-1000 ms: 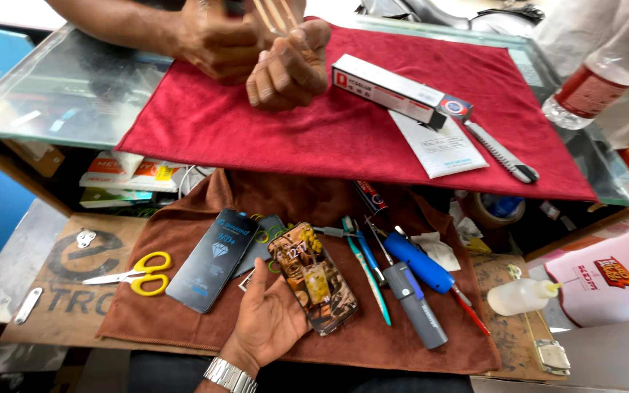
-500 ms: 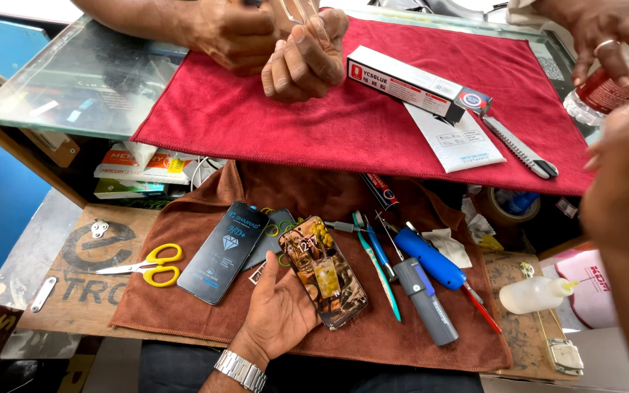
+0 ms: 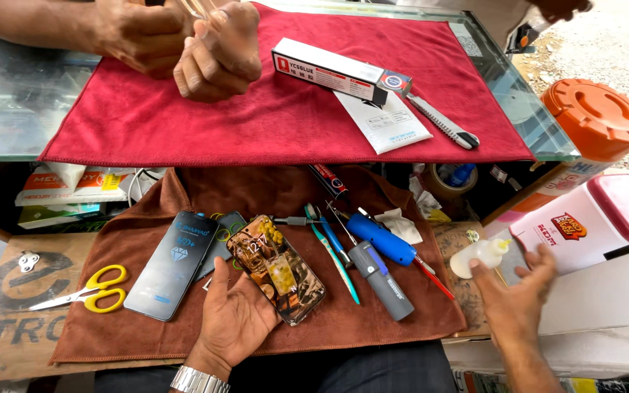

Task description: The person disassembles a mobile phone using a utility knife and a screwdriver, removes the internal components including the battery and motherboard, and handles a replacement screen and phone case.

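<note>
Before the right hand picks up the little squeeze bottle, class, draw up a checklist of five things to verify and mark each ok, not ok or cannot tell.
1. Right hand free to grasp: ok, fingers open, nothing held.
2. Squeeze bottle within reach: ok, it lies on its side at the fingertips.
3. Bottle cap closed: cannot tell, the tip is too small to see.
4. Phone steadied: ok, the left hand touches its lower edge on the brown cloth.
5. Path clear of tools: ok, the blue tool and grey tool lie on the phone's side of the bottle, away from the reaching hand.
</note>
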